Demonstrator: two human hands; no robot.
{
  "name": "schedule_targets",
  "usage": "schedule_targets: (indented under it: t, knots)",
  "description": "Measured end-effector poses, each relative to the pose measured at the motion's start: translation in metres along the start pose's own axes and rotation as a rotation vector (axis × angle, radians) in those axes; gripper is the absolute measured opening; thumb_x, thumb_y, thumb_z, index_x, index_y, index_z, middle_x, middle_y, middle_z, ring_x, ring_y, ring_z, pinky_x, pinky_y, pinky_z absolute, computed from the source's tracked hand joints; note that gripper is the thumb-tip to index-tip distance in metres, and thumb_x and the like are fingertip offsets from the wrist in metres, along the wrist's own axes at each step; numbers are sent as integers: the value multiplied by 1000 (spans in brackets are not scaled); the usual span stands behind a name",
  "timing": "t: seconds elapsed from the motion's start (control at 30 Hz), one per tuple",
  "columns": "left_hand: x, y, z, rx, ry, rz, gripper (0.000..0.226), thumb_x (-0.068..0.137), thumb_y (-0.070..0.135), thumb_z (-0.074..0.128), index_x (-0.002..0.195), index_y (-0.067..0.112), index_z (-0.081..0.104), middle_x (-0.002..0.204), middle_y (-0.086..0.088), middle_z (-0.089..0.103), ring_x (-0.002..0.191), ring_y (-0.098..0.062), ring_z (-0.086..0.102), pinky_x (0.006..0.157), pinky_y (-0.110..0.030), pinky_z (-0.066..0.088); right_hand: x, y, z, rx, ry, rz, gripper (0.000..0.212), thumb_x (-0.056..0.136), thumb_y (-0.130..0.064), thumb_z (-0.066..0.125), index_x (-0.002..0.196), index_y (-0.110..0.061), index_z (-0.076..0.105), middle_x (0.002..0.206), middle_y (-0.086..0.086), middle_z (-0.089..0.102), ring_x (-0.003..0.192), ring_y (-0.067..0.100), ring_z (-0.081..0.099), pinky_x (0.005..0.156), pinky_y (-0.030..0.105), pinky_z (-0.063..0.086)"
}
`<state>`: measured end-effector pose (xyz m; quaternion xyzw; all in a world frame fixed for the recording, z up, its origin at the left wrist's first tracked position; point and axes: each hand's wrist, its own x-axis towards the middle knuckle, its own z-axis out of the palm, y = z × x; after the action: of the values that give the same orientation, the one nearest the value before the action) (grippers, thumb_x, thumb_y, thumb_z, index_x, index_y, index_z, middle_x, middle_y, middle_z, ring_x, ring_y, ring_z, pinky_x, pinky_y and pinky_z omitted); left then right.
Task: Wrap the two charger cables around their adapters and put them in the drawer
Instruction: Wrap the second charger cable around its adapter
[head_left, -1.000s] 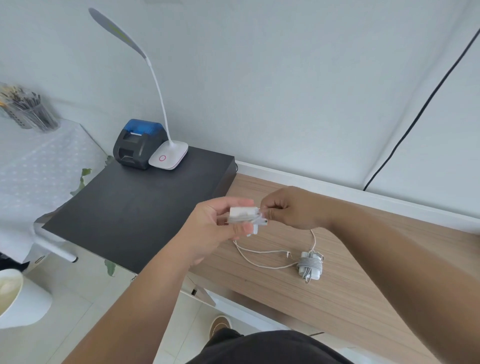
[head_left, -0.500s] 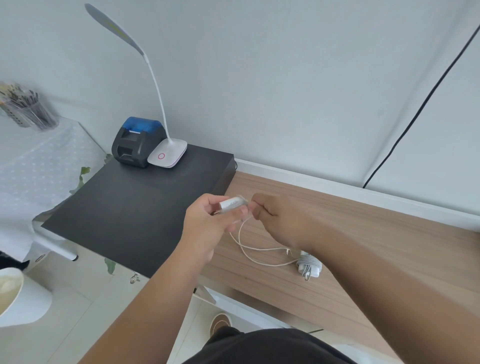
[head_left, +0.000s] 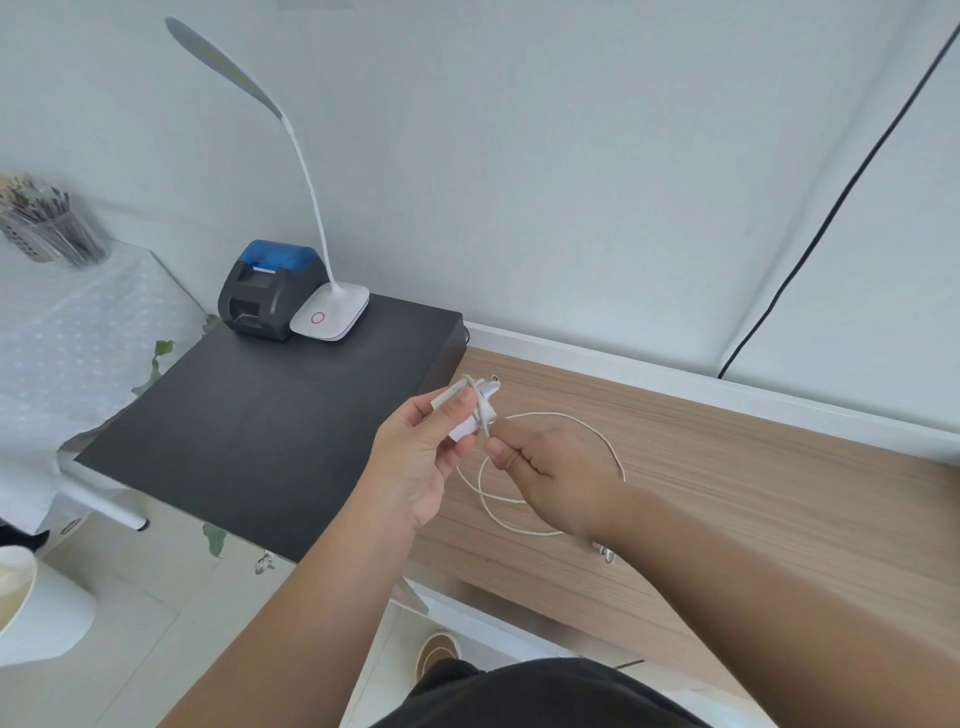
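Nearest the camera, the person's two bare forearms reach out over the light wood-grain desk top (head_left: 753, 467). The left hand (head_left: 415, 457) pinches a small white rectangular charger adapter (head_left: 462, 410) between thumb and fingers and holds it in the air above the seam where the desk meets a matte black cabinet top (head_left: 270, 415). It probably sits that way so the block stays put while the other hand does the winding. The right hand (head_left: 556, 478) is clenched around the thin white charger cable (head_left: 571, 415), thumb pressed against a strand just beside the adapter, which keeps that strand taut. A few turns already cross the adapter, so this looks like the middle of the wrap. The rest of the cable hangs in one wide loop that arcs round behind the right hand and under the wrist.

Only one adapter and one cable can be counted in full. Just under the right wrist, a small metal-looking piece (head_left: 605, 553) peeks out on the desk. It may belong to the second charger, but the arm hides too much to tell. No drawer can be picked out clearly from here, and neither charger is stowed yet.

Farther back on the black top stand one dark printer with a blue lid (head_left: 265, 291) and one white gooseneck desk lamp (head_left: 330, 312), touching or nearly so.
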<state>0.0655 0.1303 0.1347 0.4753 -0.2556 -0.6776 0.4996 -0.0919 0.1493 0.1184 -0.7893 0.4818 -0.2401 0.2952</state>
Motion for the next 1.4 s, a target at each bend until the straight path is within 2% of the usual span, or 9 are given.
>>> schedule_targets:
  t: [0.13, 0.3, 0.53, 0.73, 0.87, 0.97, 1.07, 1.17, 1.4]
  knots:
    - [-1, -1, -3, -21, -120, -73, 33, 68, 28, 73, 96, 11, 66, 79, 1, 72, 63, -5, 67, 52, -11, 53, 3, 10, -8, 46, -48, -16, 28, 101, -33, 40, 78, -25, 51, 61, -2, 52, 57, 8, 46, 57, 18, 34]
    - [3, 8, -14, 46, -287, -73, 48, 54, 37, 89, 94, 13, 75, 82, -1, 71, 63, -7, 65, 52, -12, 53, 14, 16, -26, 54, -139, 10, 26, 98, -35, 49, 77, -24, 60, 51, -18, 49, 48, 4, 44, 53, 15, 33]
    - [-1, 9, -19, 683, -263, 11, 31, 70, 13, 84, 99, 18, 74, 90, -2, 76, 76, -11, 67, 64, -23, 56, 36, 24, -35, -269, -221, 26, 21, 98, -27, 46, 84, -18, 58, 60, -13, 48, 64, 16, 48, 65, 35, 47]
    - [3, -9, -29, 997, -66, 144, 31, 60, 31, 90, 87, 34, 75, 83, 8, 73, 74, -9, 65, 72, -29, 57, 35, 5, -24, -339, -285, 88, 23, 100, -24, 36, 95, -15, 57, 75, -3, 52, 76, 22, 47, 66, 32, 38]
    - [4, -10, -27, 739, 121, 141, 35, 61, 27, 90, 91, 24, 71, 89, 2, 73, 72, -14, 69, 69, -35, 61, 26, -3, -17, -238, -230, 164, 23, 102, -29, 34, 91, -17, 50, 68, -9, 46, 70, 18, 45, 62, 30, 39]
    - [6, -9, -26, 431, 199, 71, 32, 72, 13, 84, 99, 13, 67, 103, -10, 68, 86, -18, 70, 67, -29, 59, 20, -7, -16, -128, -164, 178, 26, 103, -29, 33, 94, -15, 53, 64, -9, 44, 62, 12, 43, 50, 15, 29]
    - [5, -8, -22, 173, 198, 18, 29, 78, 10, 78, 103, 9, 65, 108, -12, 68, 89, -20, 70, 64, -26, 57, 16, -10, -11, -44, -123, 126, 27, 103, -30, 32, 90, -15, 51, 65, -6, 49, 60, 10, 45, 54, 15, 33]
    - [3, -7, -15, -3, 179, -6, 16, 83, 11, 73, 98, 11, 66, 97, -5, 72, 81, -13, 70, 61, -22, 57, 16, -3, -5, 36, -82, 114, 31, 103, -31, 33, 88, -12, 53, 71, 3, 55, 70, 20, 50, 70, 34, 41]
    - [3, -2, -8, -148, 132, -28, 17, 86, 17, 71, 101, 11, 68, 91, 2, 72, 72, -5, 70, 61, -18, 57, 11, 16, -1, 90, -50, 93, 26, 102, -28, 37, 81, -19, 50, 61, -10, 44, 60, 2, 43, 59, 17, 35]
